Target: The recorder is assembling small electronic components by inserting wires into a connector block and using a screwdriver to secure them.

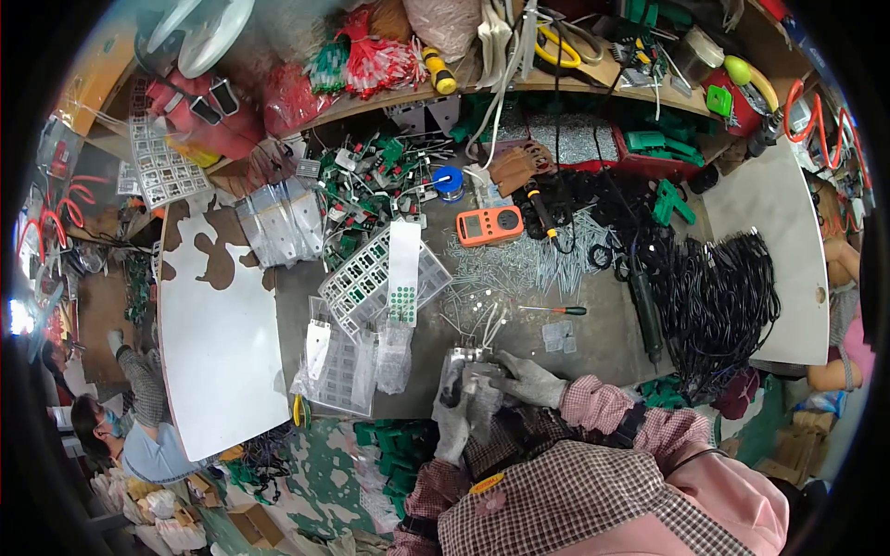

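With your gloved left hand point(451, 428) and right hand point(530, 381), you hold one blurred grey piece point(471, 371), near the screwdriver point(567, 309).

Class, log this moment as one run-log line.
left hand: gloved, holding blurred item | right hand: gloved, holding same item | bench: screwdriver, orange meter

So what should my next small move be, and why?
Probably steady the greyish part with the left hand while the right hand makes a small adjustment: both gloved hands are at it, white wires lie at its far end, and the screwdriver lies unheld.
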Available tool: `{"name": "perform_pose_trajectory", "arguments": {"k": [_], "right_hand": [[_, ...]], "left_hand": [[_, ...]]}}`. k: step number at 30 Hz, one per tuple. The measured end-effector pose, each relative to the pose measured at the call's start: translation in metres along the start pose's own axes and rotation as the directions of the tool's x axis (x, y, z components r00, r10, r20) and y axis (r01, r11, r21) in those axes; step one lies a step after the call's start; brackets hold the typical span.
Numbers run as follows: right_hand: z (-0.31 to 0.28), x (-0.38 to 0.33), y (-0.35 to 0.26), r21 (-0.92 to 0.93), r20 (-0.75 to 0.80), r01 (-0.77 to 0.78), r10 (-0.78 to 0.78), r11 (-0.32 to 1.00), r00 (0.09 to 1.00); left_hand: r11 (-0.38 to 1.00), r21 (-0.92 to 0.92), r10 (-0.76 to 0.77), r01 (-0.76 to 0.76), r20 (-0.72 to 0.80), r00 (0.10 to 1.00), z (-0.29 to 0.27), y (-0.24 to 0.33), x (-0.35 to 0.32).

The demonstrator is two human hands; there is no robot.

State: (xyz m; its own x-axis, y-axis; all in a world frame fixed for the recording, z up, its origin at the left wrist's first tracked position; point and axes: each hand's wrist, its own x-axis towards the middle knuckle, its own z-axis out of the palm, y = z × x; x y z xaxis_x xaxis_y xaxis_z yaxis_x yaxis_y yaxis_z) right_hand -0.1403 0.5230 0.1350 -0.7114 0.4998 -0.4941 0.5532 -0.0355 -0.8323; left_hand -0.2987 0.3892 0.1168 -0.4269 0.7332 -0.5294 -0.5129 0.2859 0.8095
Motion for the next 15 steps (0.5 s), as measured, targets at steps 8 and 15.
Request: {"name": "perform_pose_trajectory", "arguments": {"k": [8,15], "right_hand": [[0.021,0.047,-0.031,-0.424,0.007,-0.126,0.143,0.897,0.99],[0.002,0.058,-0.021,-0.547,-0.093,-0.154,0.123,0.823,0.988]], "left_hand": [[0.737,0.57,0.453,-0.362,-0.02,0.891,-0.056,-0.012,0.048],[0.283,0.959,0.628,0.013,-0.196,0.753,-0.124,0.078,0.09]]}}
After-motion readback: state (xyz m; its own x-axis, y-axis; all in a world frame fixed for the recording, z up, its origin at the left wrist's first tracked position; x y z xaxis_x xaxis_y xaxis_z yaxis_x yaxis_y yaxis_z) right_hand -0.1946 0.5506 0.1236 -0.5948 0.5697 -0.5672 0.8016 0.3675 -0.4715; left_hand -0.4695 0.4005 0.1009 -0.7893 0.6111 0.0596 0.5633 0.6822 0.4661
